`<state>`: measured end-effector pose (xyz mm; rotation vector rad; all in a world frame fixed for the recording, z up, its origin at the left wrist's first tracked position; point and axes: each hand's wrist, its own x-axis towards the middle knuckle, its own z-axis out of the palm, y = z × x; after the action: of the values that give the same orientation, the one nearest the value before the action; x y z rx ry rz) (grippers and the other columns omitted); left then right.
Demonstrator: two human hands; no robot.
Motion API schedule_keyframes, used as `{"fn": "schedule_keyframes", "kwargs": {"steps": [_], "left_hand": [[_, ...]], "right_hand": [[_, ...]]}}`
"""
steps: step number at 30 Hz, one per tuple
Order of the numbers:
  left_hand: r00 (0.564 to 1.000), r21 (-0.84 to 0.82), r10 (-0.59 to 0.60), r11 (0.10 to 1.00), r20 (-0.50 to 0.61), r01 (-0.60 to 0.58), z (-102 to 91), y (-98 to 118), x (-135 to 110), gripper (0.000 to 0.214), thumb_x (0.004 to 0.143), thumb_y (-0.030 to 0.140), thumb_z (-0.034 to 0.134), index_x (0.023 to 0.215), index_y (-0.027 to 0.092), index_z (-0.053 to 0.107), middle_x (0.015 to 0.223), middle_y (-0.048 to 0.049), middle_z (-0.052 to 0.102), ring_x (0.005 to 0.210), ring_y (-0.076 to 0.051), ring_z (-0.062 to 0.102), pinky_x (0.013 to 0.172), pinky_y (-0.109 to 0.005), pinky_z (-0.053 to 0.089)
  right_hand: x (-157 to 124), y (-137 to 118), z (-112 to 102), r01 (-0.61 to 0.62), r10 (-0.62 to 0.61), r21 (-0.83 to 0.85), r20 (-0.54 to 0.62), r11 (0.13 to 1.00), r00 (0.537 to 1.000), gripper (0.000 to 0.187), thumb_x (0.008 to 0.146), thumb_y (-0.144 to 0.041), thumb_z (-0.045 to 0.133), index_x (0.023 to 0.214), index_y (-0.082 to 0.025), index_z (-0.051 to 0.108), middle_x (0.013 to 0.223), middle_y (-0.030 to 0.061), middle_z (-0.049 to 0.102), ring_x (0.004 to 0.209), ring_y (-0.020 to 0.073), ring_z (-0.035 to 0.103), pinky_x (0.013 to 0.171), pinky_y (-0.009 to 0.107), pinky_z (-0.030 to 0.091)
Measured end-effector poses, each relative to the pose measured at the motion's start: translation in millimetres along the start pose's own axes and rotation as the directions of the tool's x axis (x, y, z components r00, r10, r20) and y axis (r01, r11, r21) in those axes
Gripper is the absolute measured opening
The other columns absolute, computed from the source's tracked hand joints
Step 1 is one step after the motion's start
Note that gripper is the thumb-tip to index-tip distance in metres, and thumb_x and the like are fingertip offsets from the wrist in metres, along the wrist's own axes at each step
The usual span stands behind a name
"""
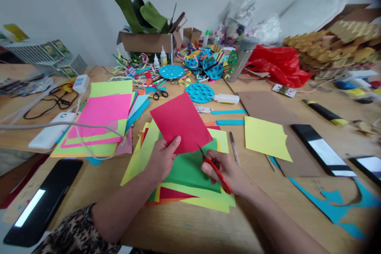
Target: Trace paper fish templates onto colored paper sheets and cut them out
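Head view: scissors [219,175] at near edge of red paper [182,122]

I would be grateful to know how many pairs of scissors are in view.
2: red-handled scissors in the right grip, blades at the red sheet, and black-handled scissors on the table farther back. Others may be hidden in the craft pile.

There are two hands [163,158], two pairs of scissors [219,174], three phones [323,151], one pen [234,149], one flask [242,60], one box cutter [324,112].
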<state>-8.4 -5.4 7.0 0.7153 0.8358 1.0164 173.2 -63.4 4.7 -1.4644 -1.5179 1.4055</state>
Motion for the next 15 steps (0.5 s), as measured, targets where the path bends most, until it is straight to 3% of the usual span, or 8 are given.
{"fn": "schedule_keyframes", "kwargs": {"steps": [5,15], "left_hand": [[0.999,0.043,-0.003,0.999,0.033,0.002,-2.7,-1.6,-0.5,0.044,0.076,0.039,0.073,0.112,0.016,0.067,0.098,-0.0097,0.073,0.090,-0.027,0.069,0.079,-0.040,0.055],[1.000,0.091,0.002,0.996,-0.007,-0.002,-3.7,-2.2,-0.3,0.048,0.072,0.044,0.076,0.111,0.017,0.068,0.092,-0.0090,0.074,0.089,-0.029,0.069,0.076,-0.040,0.055]], "right_hand": [[0.6,-1.1,0.8,-0.023,0.023,0.030,0.011,0.999,1.000,0.043,0.074,-0.055,0.068,0.068,-0.022,0.042,0.050,-0.0050,0.047,0.044,0.0125,0.051,0.040,0.023,0.034],[-1.1,0.2,0.9,-0.004,0.004,0.026,0.013,1.000,1.000,0.045,0.074,-0.058,0.067,0.068,-0.022,0.042,0.051,-0.0050,0.048,0.044,0.0116,0.049,0.041,0.023,0.036]]}}
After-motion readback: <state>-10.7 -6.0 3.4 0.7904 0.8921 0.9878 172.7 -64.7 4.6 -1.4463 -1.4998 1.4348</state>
